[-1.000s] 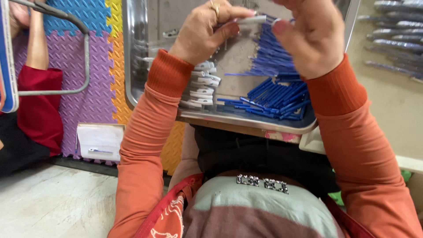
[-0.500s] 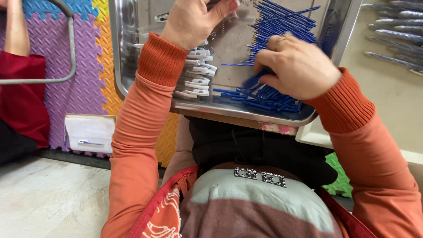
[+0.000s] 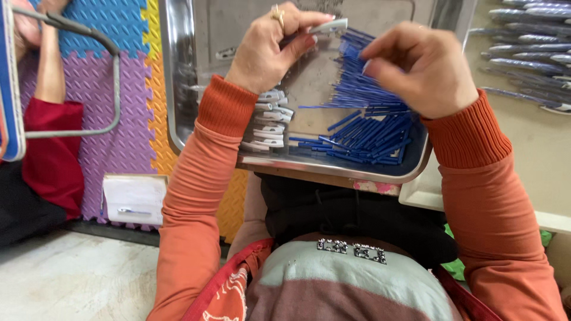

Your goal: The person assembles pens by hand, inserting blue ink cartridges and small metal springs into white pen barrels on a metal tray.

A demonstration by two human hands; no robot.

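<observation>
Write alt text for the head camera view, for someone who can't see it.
Two hands in orange sleeves work over a metal tray of blue sticks and white clips: the left hand pinches a white clip, the right hand hovers beside it.

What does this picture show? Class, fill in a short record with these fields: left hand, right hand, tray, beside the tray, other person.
left hand: left hand pinches a small white clip over the tray
right hand: right hand curled above the blue sticks; what it holds is hidden
tray: metal tray holds blue sticks and a pile of white clips
beside the tray: foam floor mat, white box
other person: red sleeve, far left
</observation>
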